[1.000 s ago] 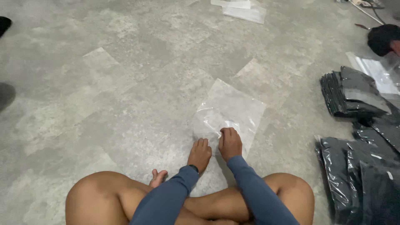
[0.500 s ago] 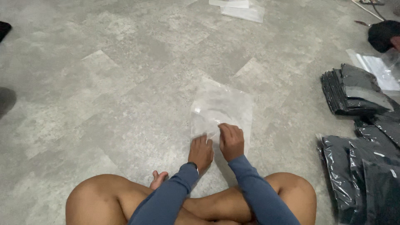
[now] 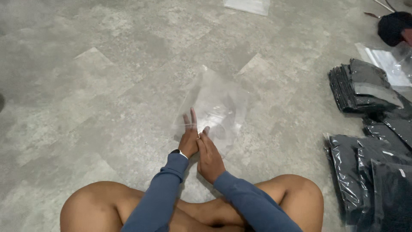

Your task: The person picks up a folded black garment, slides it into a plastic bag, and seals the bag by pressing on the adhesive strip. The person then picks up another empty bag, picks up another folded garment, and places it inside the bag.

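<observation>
Fingers (image 3: 192, 118) of your left hand (image 3: 189, 139) spread inside the clear plastic bag's (image 3: 219, 107) mouth while your right hand (image 3: 209, 157) pinches its edge.

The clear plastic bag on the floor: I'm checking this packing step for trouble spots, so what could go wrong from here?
The clear plastic bag looks thin and lifted off the floor; with the left hand at its opening and the right hand beside it, the film could crease or tear. It nearly vanishes against the grey floor, so the opening may be misjudged. The black packed stacks lie well to the right, a stretch while seated.
</observation>
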